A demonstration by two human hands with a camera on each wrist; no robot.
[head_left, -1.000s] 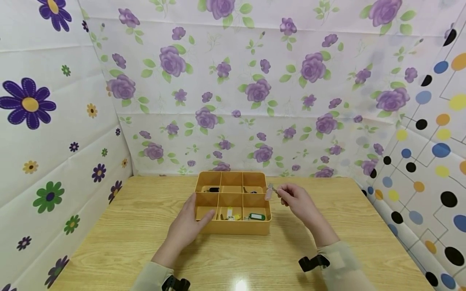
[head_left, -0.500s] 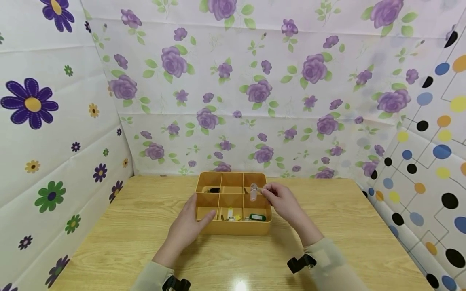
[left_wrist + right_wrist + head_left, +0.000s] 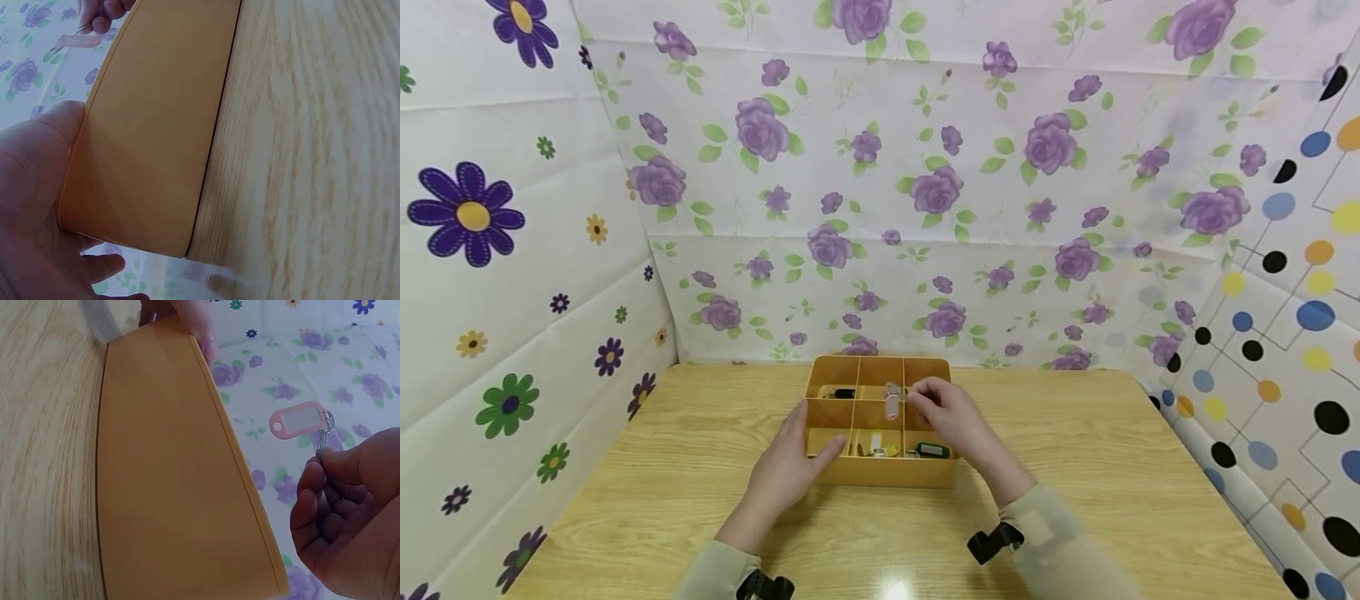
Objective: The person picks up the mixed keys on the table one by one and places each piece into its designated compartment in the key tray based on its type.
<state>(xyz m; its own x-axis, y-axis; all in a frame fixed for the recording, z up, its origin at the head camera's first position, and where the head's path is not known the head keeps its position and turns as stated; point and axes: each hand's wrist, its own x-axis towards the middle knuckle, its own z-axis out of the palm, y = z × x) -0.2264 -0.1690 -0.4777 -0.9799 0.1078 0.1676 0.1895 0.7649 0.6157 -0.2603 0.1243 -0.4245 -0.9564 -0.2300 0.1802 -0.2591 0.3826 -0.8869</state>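
Note:
A yellow-orange six-compartment box [image 3: 887, 473] stands on the wooden table. My left hand [image 3: 786, 467] holds its left front corner, thumb over the front rim and fingers along the left side. My right hand [image 3: 953, 419] pinches a silver key [image 3: 322, 442] between thumb and forefinger. From the key's ring hangs a pink key tag [image 3: 301, 420] with a white label, above the box's middle column in the head view. A black key tag [image 3: 844, 394] lies in the back left compartment, yellow tags [image 3: 891, 451] in the front middle, and a green tag [image 3: 932, 451] in the front right.
The wooden table [image 3: 700, 442] extends to both sides of the box and in front of it. Flowered cloth [image 3: 880, 192] hangs behind and at the left; a dotted cloth [image 3: 1292, 358] hangs at the right.
My right hand has moved left with the key and pink tag, from beyond the box's right edge to over its middle column. My left hand stays on the box.

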